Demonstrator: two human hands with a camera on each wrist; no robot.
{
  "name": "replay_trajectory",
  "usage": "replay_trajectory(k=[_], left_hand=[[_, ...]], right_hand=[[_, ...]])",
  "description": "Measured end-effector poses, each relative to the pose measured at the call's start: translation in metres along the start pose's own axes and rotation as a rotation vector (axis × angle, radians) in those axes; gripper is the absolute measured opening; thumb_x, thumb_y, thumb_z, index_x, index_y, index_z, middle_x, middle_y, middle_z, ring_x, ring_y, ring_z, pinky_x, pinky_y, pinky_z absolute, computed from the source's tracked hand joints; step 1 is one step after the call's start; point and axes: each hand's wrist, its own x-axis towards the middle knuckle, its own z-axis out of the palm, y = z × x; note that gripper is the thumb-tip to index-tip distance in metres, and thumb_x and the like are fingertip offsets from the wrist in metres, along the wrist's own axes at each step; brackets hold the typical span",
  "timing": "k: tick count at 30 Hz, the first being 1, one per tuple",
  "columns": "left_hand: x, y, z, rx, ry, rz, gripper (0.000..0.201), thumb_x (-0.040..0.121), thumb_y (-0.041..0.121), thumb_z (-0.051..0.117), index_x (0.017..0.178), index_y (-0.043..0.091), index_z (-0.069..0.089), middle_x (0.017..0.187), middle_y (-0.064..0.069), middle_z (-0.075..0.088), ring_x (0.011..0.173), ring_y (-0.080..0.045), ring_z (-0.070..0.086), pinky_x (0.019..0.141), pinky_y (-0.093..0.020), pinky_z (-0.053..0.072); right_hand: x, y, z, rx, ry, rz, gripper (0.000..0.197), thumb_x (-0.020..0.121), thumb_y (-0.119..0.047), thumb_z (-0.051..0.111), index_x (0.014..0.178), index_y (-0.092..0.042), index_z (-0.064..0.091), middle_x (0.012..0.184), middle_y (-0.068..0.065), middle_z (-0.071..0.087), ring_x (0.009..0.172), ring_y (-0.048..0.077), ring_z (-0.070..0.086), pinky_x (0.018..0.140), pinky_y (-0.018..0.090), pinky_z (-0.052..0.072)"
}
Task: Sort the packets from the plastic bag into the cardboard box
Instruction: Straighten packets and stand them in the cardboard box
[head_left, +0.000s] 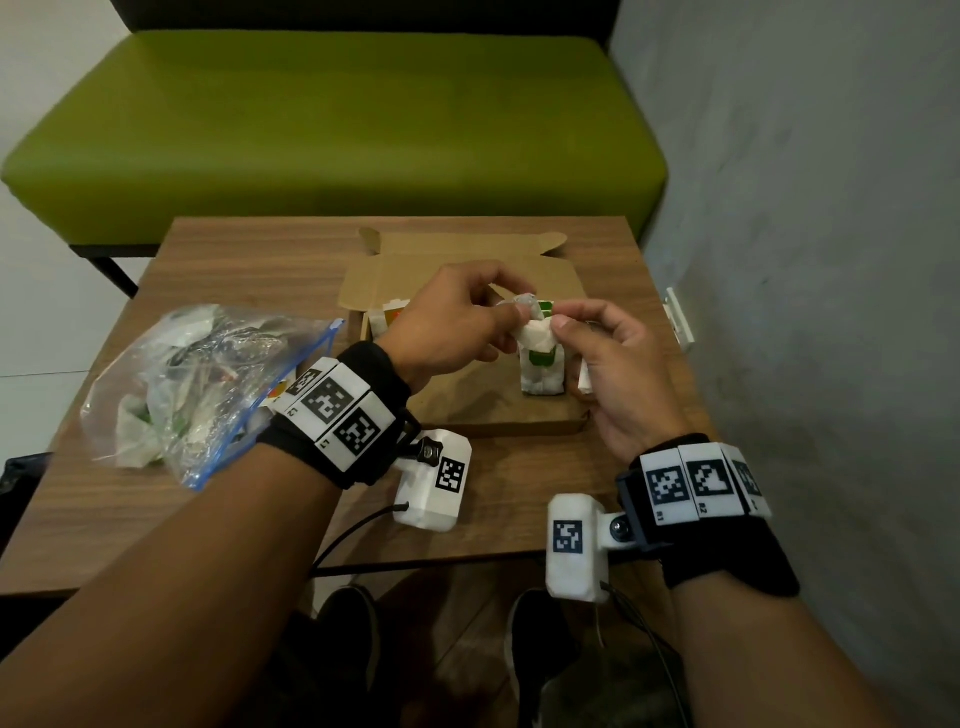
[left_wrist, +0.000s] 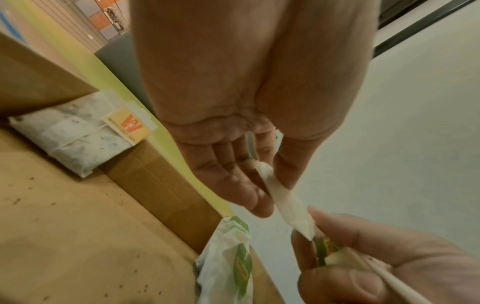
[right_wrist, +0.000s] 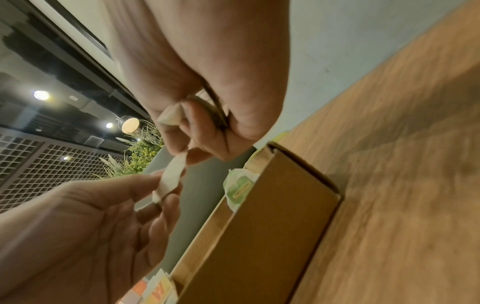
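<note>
Both hands hold one white packet (head_left: 537, 335) above the open cardboard box (head_left: 467, 415). My left hand (head_left: 519, 312) pinches its upper end between thumb and fingers; my right hand (head_left: 563, 319) pinches the other end. The left wrist view shows the white packet (left_wrist: 283, 197) stretched from the left fingers to the right hand (left_wrist: 376, 257), which also holds a green-tagged piece and a flat white piece in its palm. Green-and-white packets (head_left: 543, 371) stand in the box on the right, and orange-tagged packets (head_left: 387, 317) on the left. The plastic bag (head_left: 197, 384) lies left of the box with several packets inside.
The box sits on a small wooden table (head_left: 519, 493) with its lid (head_left: 457, 260) folded open at the back. A green bench (head_left: 337, 130) stands behind the table and a grey wall (head_left: 805, 260) runs close along the right. The bag has a blue zip edge.
</note>
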Motion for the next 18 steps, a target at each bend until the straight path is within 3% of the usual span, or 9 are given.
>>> replay_trajectory(k=[2,4,9,12,14,16,18], left_hand=[[0.0007,-0.0018,-0.0002,-0.018,0.016,-0.004,0.013,0.095,0.018,0.063,0.106,0.011,0.065,0.090,-0.012,0.069,0.070,-0.012,0.067,0.062,-0.026,0.054],[0.0018,-0.0021,-0.0010,-0.056,0.035,-0.016,0.009,0.095,0.014,0.062,0.102,0.008,0.063,0.089,-0.011,0.068,0.070,-0.012,0.067,0.060,-0.025,0.053],[0.0063,-0.0044,-0.0053,-0.107,0.088,-0.007,0.011,0.093,0.008,0.063,0.090,0.016,0.057,0.091,-0.010,0.067,0.073,-0.014,0.067,0.060,-0.024,0.053],[0.0059,-0.0049,-0.0063,-0.153,0.117,0.017,0.014,0.092,0.005,0.065,0.093,0.017,0.058,0.098,-0.018,0.066,0.075,-0.013,0.066,0.061,-0.021,0.054],[0.0041,-0.0029,-0.0067,-0.181,0.095,0.044,0.019,0.091,0.002,0.064,0.103,0.016,0.063,0.103,-0.022,0.064,0.080,-0.015,0.066,0.063,-0.020,0.054],[0.0026,-0.0017,-0.0057,-0.176,0.055,0.065,0.022,0.092,0.001,0.063,0.108,0.016,0.067,0.105,-0.022,0.065,0.081,-0.013,0.067,0.066,-0.018,0.054],[0.0019,-0.0010,-0.0042,-0.137,0.041,0.052,0.016,0.094,0.005,0.061,0.102,0.017,0.068,0.103,-0.018,0.067,0.078,-0.008,0.066,0.064,-0.017,0.052]], right_hand=[[0.0006,-0.0008,-0.0023,0.034,0.008,0.004,0.009,0.092,-0.007,0.068,0.101,-0.011,0.070,0.107,0.013,0.072,0.085,0.017,0.073,0.069,0.030,0.060],[-0.0004,-0.0022,-0.0026,0.043,0.016,0.015,0.011,0.093,-0.007,0.066,0.104,-0.009,0.067,0.101,0.011,0.069,0.057,0.000,0.064,0.046,0.014,0.046],[0.0018,0.0006,-0.0056,-0.033,-0.002,0.063,0.010,0.093,-0.010,0.067,0.101,-0.015,0.065,0.094,0.004,0.067,0.043,-0.001,0.052,0.035,0.014,0.032],[0.0003,-0.0017,-0.0060,-0.095,-0.034,0.074,0.002,0.095,-0.016,0.065,0.094,-0.015,0.065,0.088,-0.001,0.064,0.042,-0.003,0.052,0.036,0.011,0.033],[-0.0005,-0.0018,-0.0043,-0.094,-0.039,0.044,0.009,0.095,-0.023,0.067,0.097,-0.015,0.066,0.093,0.001,0.067,0.056,-0.003,0.061,0.043,0.009,0.040],[0.0011,0.0011,-0.0014,-0.101,-0.043,-0.004,0.020,0.092,-0.034,0.070,0.109,-0.023,0.069,0.109,0.005,0.071,0.088,0.011,0.071,0.060,0.021,0.055],[0.0001,0.0041,0.0029,-0.158,-0.042,-0.080,0.026,0.090,-0.038,0.072,0.114,-0.027,0.070,0.114,0.007,0.071,0.105,0.022,0.069,0.082,0.038,0.060]])
